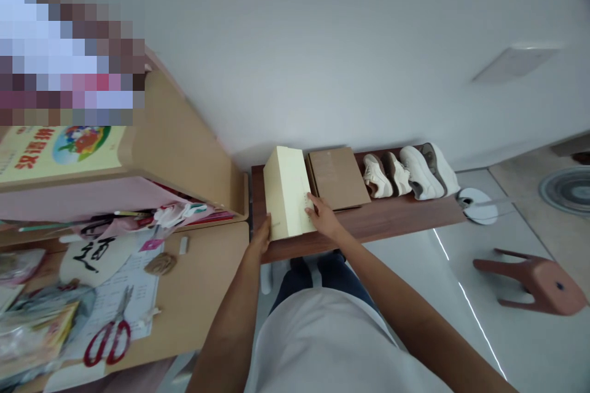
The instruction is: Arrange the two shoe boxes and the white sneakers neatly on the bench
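Both hands clasp a pale yellow box (288, 193) that rests on a low brown surface (391, 218) against the white wall. The left hand (262, 238) presses flat against the box's near left corner, fingers closed along the edge; the right hand (322, 216) lies on its right side with the fingers spread over the top face near a small printed mark. The box sits between the two hands, tilted a little off the line of the wall.

Just beyond the right hand lies a flat brown box (338, 177), touching or nearly touching the yellow one. Farther out on that side stand two pairs of pale shoes (410, 175), and past them a white round object (477, 204) on the floor. A reddish stool (534, 279) lies tipped over well to the right of the right arm. On the left hand's side stands a wooden desk (207, 295) with red scissors (108, 338) and papers (120, 295).

To handle the box well, it seems wise to keep even pressure from both sides, hold it level, and mind the brown box alongside so that it is not dragged or knocked.
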`<state>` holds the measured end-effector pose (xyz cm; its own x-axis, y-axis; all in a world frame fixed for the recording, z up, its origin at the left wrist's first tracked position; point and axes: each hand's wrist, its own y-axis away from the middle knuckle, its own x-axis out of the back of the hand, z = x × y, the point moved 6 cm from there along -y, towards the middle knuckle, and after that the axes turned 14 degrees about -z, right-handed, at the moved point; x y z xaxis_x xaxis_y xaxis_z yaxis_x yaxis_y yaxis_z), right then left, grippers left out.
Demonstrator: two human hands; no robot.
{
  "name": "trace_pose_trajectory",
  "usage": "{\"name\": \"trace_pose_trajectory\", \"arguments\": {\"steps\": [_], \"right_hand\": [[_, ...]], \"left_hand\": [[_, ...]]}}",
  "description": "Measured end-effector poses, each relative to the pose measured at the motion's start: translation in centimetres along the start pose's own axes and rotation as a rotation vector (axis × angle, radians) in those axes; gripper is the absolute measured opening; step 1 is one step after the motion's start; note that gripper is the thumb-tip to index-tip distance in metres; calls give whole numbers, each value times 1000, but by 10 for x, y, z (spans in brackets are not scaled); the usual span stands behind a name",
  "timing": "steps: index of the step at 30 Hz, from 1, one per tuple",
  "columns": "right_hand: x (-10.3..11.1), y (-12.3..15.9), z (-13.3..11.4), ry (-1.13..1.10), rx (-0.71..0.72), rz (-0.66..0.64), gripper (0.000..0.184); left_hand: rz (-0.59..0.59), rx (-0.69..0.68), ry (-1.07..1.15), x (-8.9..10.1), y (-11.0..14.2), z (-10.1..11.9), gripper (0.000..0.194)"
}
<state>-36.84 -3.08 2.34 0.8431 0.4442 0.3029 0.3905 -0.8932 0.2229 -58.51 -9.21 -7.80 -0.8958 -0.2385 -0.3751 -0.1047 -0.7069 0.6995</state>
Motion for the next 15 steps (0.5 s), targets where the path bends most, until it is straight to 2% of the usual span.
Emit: {"name": "trace_pose_trajectory", "arguments": {"steps": [3, 5, 9, 11, 15], "right_hand": [[6, 2, -4, 61, -99, 5, 64], [6, 5, -9, 72, -159, 9, 73], [2, 9, -16, 37, -216, -44, 97], [-1, 6, -17, 14, -220, -77, 103], [-10, -3, -12, -35, -158, -126, 94]], "left_hand": [[-138, -2, 44, -10, 3, -3, 56], [-150, -57, 52, -9, 7, 3, 57], [-91, -171, 41, -4, 22, 22, 54], [-40, -217, 41, -1, 31, 29, 54], [54, -326, 22, 4, 47, 40, 60]]}}
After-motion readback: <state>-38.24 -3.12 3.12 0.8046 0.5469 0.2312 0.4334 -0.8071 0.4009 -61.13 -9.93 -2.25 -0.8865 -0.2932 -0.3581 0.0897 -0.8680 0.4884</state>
